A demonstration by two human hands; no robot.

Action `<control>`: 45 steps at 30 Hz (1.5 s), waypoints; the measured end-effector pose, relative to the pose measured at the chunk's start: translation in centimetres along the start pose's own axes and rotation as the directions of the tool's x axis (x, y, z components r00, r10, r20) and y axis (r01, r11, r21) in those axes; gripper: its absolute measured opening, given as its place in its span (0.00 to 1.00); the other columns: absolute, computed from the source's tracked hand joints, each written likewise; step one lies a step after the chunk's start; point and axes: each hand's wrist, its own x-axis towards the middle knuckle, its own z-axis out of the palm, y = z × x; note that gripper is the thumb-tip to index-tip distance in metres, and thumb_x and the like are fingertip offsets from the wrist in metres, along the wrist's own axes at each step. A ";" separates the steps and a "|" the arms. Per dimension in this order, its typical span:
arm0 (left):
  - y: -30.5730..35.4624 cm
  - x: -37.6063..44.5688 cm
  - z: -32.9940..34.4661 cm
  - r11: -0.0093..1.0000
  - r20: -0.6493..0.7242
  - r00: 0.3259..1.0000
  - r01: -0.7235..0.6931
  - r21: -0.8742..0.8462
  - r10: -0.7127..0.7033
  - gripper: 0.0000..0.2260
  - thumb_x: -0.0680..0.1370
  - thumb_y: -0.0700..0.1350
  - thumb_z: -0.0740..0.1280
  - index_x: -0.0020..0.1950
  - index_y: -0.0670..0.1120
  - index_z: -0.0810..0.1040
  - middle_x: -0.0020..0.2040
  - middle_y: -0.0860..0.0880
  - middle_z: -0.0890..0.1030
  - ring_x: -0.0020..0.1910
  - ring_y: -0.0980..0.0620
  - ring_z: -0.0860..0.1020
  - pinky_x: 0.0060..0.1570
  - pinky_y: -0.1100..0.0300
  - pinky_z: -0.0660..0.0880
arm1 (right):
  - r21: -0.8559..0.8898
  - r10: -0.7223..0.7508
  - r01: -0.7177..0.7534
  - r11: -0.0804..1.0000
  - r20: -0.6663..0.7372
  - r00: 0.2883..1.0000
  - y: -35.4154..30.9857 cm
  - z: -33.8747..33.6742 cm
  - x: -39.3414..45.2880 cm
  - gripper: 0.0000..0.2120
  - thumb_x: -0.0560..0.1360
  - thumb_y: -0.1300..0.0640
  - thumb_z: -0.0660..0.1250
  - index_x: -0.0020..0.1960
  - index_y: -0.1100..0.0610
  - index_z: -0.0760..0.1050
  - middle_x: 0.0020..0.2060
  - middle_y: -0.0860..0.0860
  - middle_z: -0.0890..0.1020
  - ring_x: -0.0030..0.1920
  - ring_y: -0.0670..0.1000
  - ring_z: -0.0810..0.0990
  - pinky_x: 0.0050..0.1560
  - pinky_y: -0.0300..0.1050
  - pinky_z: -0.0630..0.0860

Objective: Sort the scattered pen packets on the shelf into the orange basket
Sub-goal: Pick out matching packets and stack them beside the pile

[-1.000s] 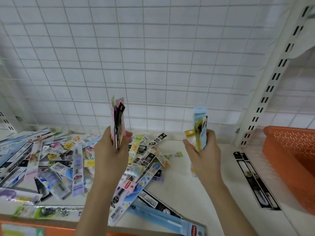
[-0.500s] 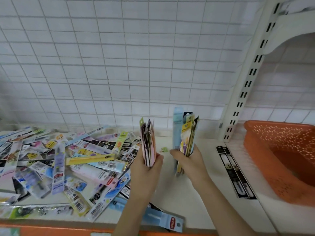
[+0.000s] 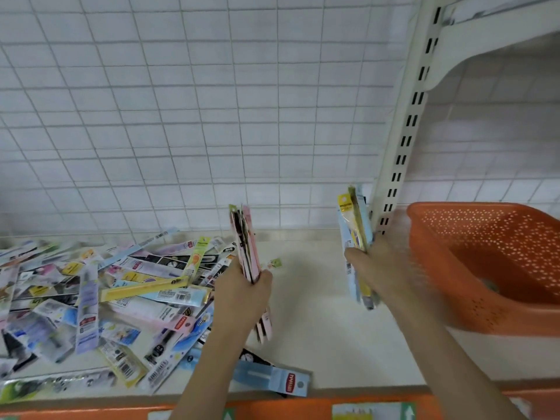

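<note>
From the head camera, the left hand (image 3: 242, 294) grips a bundle of pen packets (image 3: 247, 242) held upright, its pink-edged tops rising toward 12 o'clock from the fist and the lower ends sticking out below the hand toward 6 o'clock. The right hand (image 3: 380, 265) grips a second bundle (image 3: 354, 225), pale blue with a yellow-headed packet in front; it also stands upright, with ends showing under the hand, and this hand is motion-blurred. The orange basket (image 3: 485, 322) stands on the shelf (image 3: 327, 344) at 3 o'clock of the right hand, its near-left corner just beside that hand's knuckles; whether they touch cannot be told through the blur. The second bundle is outside the basket, left of its rim. The scattered pile of pen packets (image 3: 100, 298) covers the shelf at 9 o'clock of the left hand, reaching up to that wrist. A blue packet with a red label (image 3: 278, 380) lies at the shelf's front edge, at 6 o'clock of the left hand, partly under the forearm. A white slotted upright (image 3: 406, 122) rises just behind the second bundle, between it and the basket's far-left corner, against the white wire grid (image 3: 181, 116).
</note>
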 end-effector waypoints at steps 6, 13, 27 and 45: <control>2.5 0.1 3.8 0.989 0.284 0.958 -0.001 0.150 -0.042 0.09 0.72 0.44 0.64 0.33 0.45 0.67 0.29 0.50 0.70 0.27 0.54 0.67 0.26 0.63 0.64 | -0.206 0.225 -0.189 0.960 0.164 0.960 2.1 -3.6 -0.1 0.11 0.67 0.59 0.69 0.46 0.61 0.71 0.34 0.53 0.76 0.32 0.51 0.75 0.31 0.40 0.67; 2.5 0.3 7.0 0.989 0.397 0.907 0.106 0.105 -0.139 0.06 0.68 0.45 0.66 0.37 0.45 0.69 0.34 0.49 0.73 0.32 0.52 0.73 0.27 0.63 0.68 | -0.272 0.214 -0.173 0.947 0.131 0.968 4.2 -3.3 -0.9 0.35 0.66 0.48 0.75 0.64 0.59 0.63 0.50 0.52 0.74 0.50 0.53 0.75 0.41 0.43 0.68; 2.8 1.4 7.6 0.969 0.412 0.889 0.122 0.213 -0.202 0.08 0.71 0.46 0.66 0.39 0.46 0.67 0.35 0.50 0.71 0.32 0.54 0.72 0.29 0.62 0.68 | -0.580 0.090 -0.043 0.814 0.052 0.995 4.4 -2.8 0.0 0.19 0.81 0.49 0.53 0.50 0.63 0.74 0.50 0.60 0.79 0.51 0.58 0.78 0.55 0.49 0.73; 4.0 2.0 10.1 0.853 0.384 0.918 -0.118 0.508 -0.102 0.18 0.74 0.48 0.61 0.52 0.34 0.75 0.53 0.37 0.79 0.57 0.37 0.77 0.52 0.48 0.76 | -0.434 0.033 -0.009 0.901 0.046 0.998 5.5 -3.8 -0.8 0.14 0.78 0.55 0.59 0.61 0.58 0.72 0.56 0.56 0.75 0.53 0.55 0.77 0.56 0.50 0.76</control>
